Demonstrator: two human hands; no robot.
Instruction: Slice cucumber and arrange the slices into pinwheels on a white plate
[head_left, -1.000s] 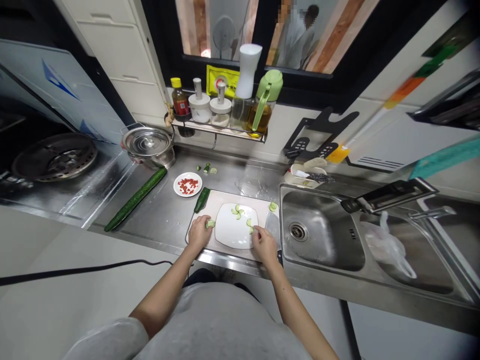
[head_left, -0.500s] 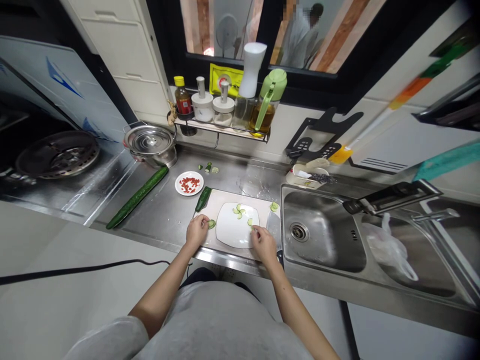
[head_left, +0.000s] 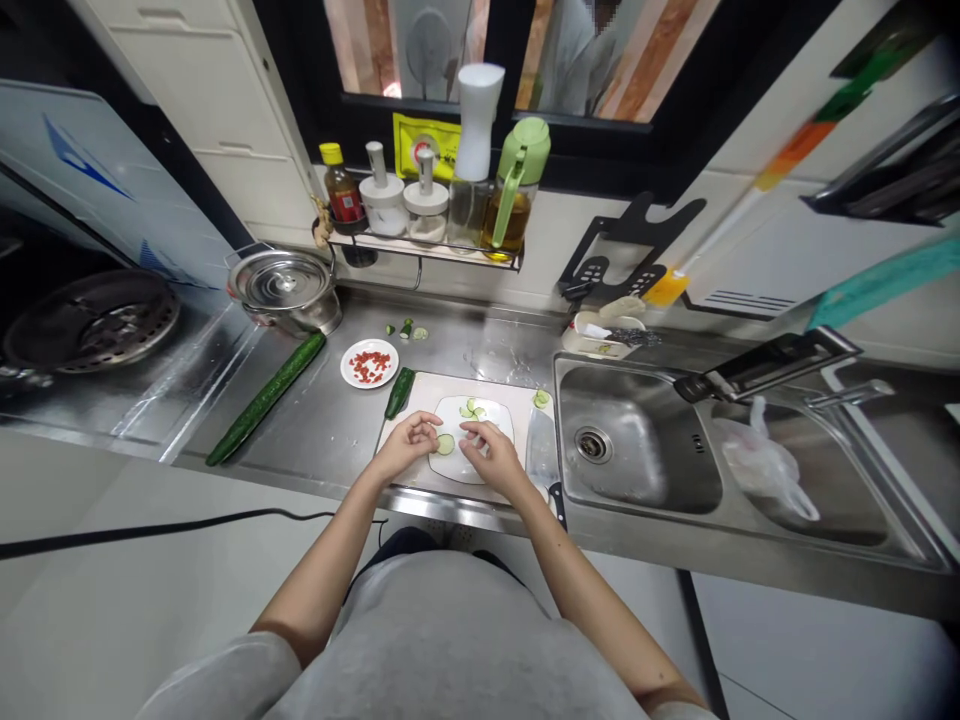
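A white square plate [head_left: 459, 472] lies on the pale cutting board [head_left: 409, 472], with several thin cucumber slices [head_left: 472, 408] overlapping in a curve at its far side. At the plate's left edge, my left hand [head_left: 405, 446] pinches a round cucumber slice [head_left: 445, 445]. Facing it over the plate, my right hand [head_left: 493, 458] has its fingers curved and apart, with nothing visible between them. It hides part of the plate's right side. A cut cucumber piece [head_left: 400, 393] rests at the board's far left corner. More slices [head_left: 541, 399] and a knife [head_left: 541, 447] are on the right.
A whole cucumber [head_left: 268, 397] and a small plate of red bits [head_left: 370, 363] are to the left. Behind them stands a lidded steel pot [head_left: 285, 287]. A sink [head_left: 637, 440] adjoins the right side, and a condiment rack [head_left: 435, 249] hangs at the back.
My left hand has moved right to the plate's edge with a slice. My right hand has shifted left from the plate's right rim to over the plate, and its fingers have parted.
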